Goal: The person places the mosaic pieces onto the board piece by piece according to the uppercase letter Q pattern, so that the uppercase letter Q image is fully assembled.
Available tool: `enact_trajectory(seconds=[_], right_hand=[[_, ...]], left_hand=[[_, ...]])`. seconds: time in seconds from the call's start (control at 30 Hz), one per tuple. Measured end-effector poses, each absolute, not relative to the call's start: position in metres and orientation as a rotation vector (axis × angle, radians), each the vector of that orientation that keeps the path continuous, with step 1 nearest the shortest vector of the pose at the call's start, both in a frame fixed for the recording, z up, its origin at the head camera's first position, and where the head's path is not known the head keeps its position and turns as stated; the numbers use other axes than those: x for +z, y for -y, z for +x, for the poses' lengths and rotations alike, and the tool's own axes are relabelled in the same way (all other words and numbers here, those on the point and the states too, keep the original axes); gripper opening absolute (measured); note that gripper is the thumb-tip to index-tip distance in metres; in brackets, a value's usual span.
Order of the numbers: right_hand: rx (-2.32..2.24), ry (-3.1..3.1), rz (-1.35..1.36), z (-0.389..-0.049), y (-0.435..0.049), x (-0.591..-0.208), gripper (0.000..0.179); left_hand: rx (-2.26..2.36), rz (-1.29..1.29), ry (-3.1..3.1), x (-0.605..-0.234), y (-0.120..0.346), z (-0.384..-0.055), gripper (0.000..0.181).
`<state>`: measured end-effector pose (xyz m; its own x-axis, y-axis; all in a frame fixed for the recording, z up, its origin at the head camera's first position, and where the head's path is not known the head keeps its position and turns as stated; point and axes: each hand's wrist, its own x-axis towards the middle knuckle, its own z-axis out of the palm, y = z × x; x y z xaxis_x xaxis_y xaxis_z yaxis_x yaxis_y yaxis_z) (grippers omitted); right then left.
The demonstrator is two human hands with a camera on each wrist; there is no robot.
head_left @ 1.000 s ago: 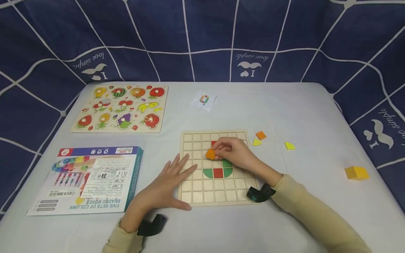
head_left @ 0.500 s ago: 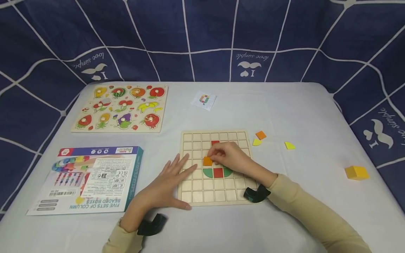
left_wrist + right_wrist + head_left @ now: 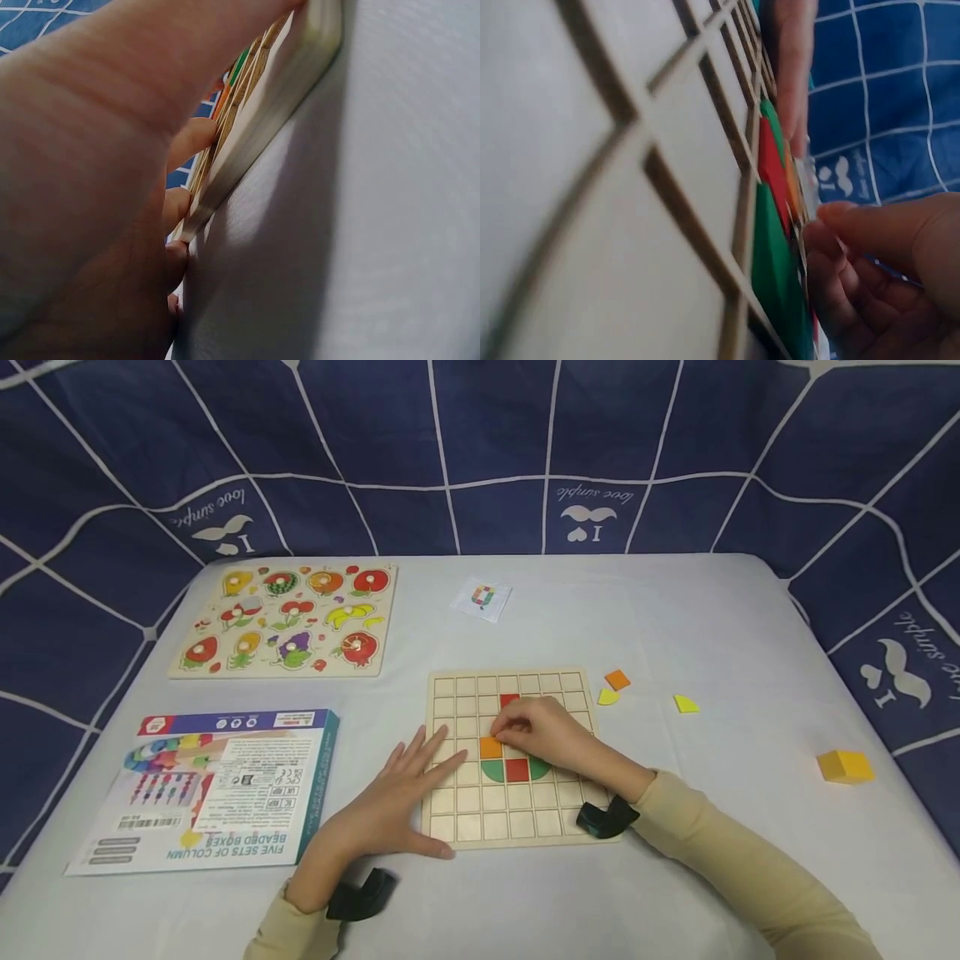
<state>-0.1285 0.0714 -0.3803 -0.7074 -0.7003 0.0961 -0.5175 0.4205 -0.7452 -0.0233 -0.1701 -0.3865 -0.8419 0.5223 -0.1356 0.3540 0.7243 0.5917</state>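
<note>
My right hand [image 3: 543, 727] bends over the middle of a wooden grid board [image 3: 468, 828], with thumb and finger on the upper right corner of an orange square tile [image 3: 491, 748]. That tile lies in a cell just above a green quarter-round tile [image 3: 492, 770]. Beside the green one is a red square tile [image 3: 517, 769], and another green piece [image 3: 538, 767] is partly covered by the hand. A second red tile [image 3: 509, 700] shows above my knuckles. My left hand [image 3: 393, 806] is spread flat at the board's left edge, fingertips over the rim.
Right of the board lie an orange tile [image 3: 618, 680] and two yellow quarter-round pieces [image 3: 608, 697]. Farther right is a yellow block [image 3: 846, 767]. A pattern card [image 3: 482, 599] lies behind the board. At left are a fruit puzzle [image 3: 285, 618] and a flat box [image 3: 202, 789].
The right hand has brought the orange tile slightly down and left, turning it from askew to square in its cell. The left hand has stayed in place.
</note>
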Motion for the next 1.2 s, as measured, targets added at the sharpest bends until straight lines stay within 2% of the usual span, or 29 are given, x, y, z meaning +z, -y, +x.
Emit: enact_trajectory(seconds=[0.23,0.43,0.57,0.77,1.03,1.2], right_hand=[[-1.354,-2.423,-0.850,-0.145,-0.104,-0.373,0.009],[-1.530,-2.455,-0.467,-0.174,-0.158,-0.368,0.023],[-1.478,-2.535,-0.276,-0.186,-0.188,-0.371,0.030],[-1.253,-2.589,-0.263,-0.191,-0.207,-0.379,0.031],[-1.104,-2.759,-0.419,-0.186,-0.207,-0.384,0.024],[-1.106,-2.788,-0.426,-0.187,-0.206,-0.387,0.020]], left_hand=[[0.807,0.672,-2.639,-0.389,0.171,-0.022,0.113],[0.817,0.669,-2.647,-0.388,0.171,-0.022,0.113],[0.814,0.662,-2.642,-0.388,0.171,-0.022,0.113],[0.808,0.665,-2.635,-0.389,0.170,-0.022,0.112],[0.822,0.668,-2.634,-0.388,0.169,-0.023,0.112],[0.817,0.676,-2.638,-0.388,0.170,-0.023,0.112]])
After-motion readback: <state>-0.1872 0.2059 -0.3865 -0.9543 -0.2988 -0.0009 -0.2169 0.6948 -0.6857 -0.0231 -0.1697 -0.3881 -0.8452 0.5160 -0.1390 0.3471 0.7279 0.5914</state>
